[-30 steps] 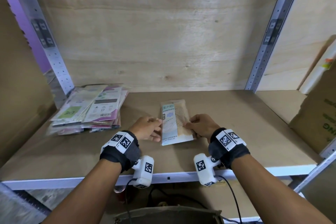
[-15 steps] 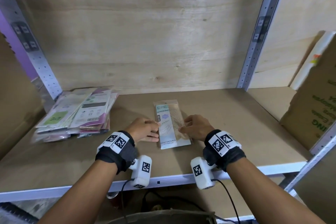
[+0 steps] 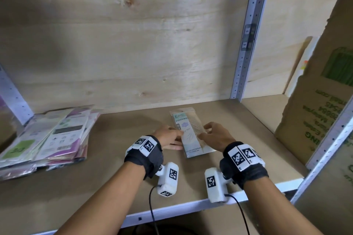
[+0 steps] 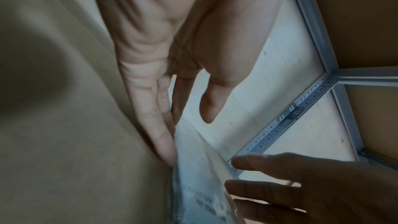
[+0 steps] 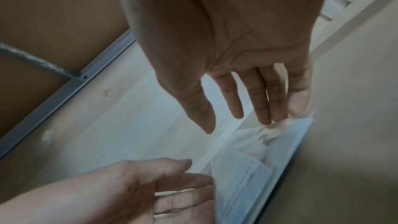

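Here, a flat stocking packet (image 3: 192, 133) printed "ENE STOCKING" lies on the brown shelf (image 3: 248, 139), a little below the centre of the head view. Its long side runs away from the camera and leans slightly to the left.

The left hand (image 3: 168, 136) sits against its left long edge and the right hand (image 3: 215, 135) against its right long edge, so the packet is between the two. In the left wrist view the left hand's fingers (image 4: 159, 125) are straight and close together, edge-down on the shelf. Their tips touch the packet's rim, the thumb is held clear, and nothing is gripped. In the right wrist view the right hand's fingers (image 5: 261, 101) are stretched out and loosely spread. The outer fingertips touch the crinkled film, the thumb is apart from it, and this hand grips nothing either.

At the left of the frame, well apart from the hands, a fanned pile of similar packets (image 3: 53, 139) rests on the same shelf. A plywood back panel (image 3: 133, 44) fills the upper frame, and a perforated metal upright (image 3: 246, 44) crosses it on the right. A cardboard box (image 3: 315, 120) with green print stands at the right edge.
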Demonstrator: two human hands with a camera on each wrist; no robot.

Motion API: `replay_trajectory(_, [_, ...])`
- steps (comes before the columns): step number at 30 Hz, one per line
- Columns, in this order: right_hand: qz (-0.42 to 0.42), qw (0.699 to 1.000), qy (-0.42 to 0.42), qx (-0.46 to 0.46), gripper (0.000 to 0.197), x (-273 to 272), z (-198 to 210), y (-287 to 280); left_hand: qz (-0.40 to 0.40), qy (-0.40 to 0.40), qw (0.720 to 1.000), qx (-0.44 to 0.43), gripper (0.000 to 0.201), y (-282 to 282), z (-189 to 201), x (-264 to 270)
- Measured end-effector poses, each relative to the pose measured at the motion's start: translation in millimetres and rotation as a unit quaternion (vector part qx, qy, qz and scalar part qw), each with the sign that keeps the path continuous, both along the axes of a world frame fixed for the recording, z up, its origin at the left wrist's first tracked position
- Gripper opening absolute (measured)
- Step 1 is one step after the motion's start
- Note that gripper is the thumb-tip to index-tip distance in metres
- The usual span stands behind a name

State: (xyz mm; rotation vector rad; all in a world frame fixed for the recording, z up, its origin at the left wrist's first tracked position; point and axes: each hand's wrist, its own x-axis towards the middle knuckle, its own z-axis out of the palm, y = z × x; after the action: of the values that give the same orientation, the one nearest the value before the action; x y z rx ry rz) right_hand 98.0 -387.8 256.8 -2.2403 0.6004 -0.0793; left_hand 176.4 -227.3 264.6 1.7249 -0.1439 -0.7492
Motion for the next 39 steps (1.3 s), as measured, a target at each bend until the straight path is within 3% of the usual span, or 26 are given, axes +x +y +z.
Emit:
replay_trajectory(3, [-0.019, 1.000, 0.003, -0.003, 0.042, -4.9, -1.5, -24.2, -0.015, 0.015, 1.000, 0.001, 0.005, -28.4, -1.0, 0.7])
replay_trajectory(9, [-0.055, 0.998, -0.008, -0.002, 0.033, -9.2, -2.8, -63.8, -0.037, 0.024, 0.999, -0.001, 0.026, -78.2, -6.0, 6.0])
replay_trajectory(15, [-0.085, 0.996, 0.002, -0.012, 0.034, -7.2, -5.6, -87.1, -0.029, 0.011, 1.000, -0.002, 0.008, -113.2, -12.4, 12.9])
replay_trajectory(24, [-0.093, 0.994, 0.006, -0.048, 0.032, -13.2, -9.1, -108.9, -0.041, 0.019, 0.999, -0.022, 0.026, -136.8, -7.8, 7.4])
replay_trajectory(28, [-0.102, 0.992, -0.027, -0.063, 0.024, -15.6, -0.3, -98.6, -0.053, -0.028, 0.998, -0.001, 0.012, -107.4, -0.8, 2.3])
replay_trajectory(30, [-0.091, 0.992, -0.057, -0.069, 0.020, -16.0, 6.4, -85.0, -0.069, -0.069, 0.995, 0.019, 0.016, -80.5, 1.8, 4.8])
replay_trajectory(35, [0.006, 0.993, -0.113, -0.026, 0.013, -15.8, 22.0, -31.4, -0.034, -0.132, 0.990, 0.026, 0.006, 5.1, 7.9, 2.9])
replay_trajectory(39, [0.102, 0.989, -0.102, 0.015, 0.012, -14.1, 30.3, 24.9, 0.013, -0.172, 0.984, 0.042, 0.006, 88.2, 15.7, -2.2])
